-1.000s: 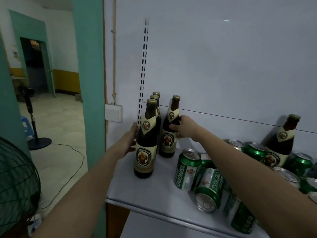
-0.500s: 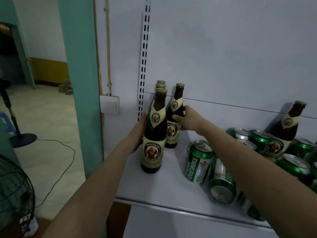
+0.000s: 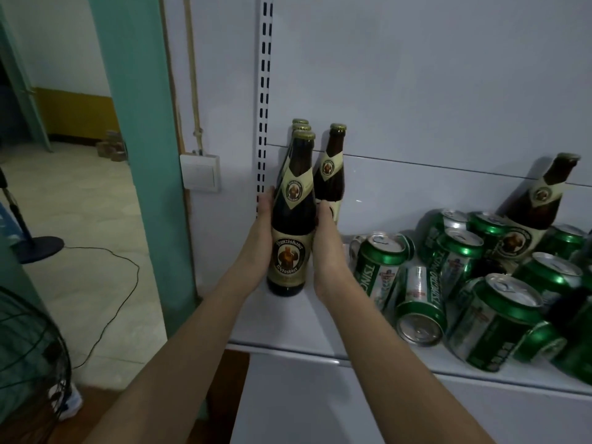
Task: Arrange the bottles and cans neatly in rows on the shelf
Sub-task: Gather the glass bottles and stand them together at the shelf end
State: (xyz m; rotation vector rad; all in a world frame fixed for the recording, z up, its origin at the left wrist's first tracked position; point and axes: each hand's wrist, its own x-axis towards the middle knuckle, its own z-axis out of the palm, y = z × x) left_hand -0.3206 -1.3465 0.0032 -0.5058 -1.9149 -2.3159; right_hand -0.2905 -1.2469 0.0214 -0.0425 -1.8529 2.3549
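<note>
A row of three brown beer bottles stands at the left end of the white shelf [image 3: 288, 325]. Its front bottle [image 3: 292, 225] has a cream label. My left hand [image 3: 261, 229] lies flat against this bottle's left side and my right hand [image 3: 326, 248] against its right side, fingers straight. Only the caps [image 3: 301, 124] of the two bottles behind it show. A fourth bottle [image 3: 331, 168] stands just right of the row, near the back wall. Several green cans [image 3: 381, 267] crowd the shelf's right half, some upright, some lying, such as one can [image 3: 419, 306]. Another bottle [image 3: 531, 213] leans among them.
A slotted upright rail [image 3: 265, 91] runs up the wall behind the row. A wall switch [image 3: 200, 173] and a teal pillar [image 3: 141, 123] stand to the left. A fan grille [image 3: 28, 363] is at the lower left, with a fan base [image 3: 35, 248] and cable on the floor.
My right hand left the fourth bottle and came to the front bottle's right side. My left hand stays at its left side. The camera moved closer.
</note>
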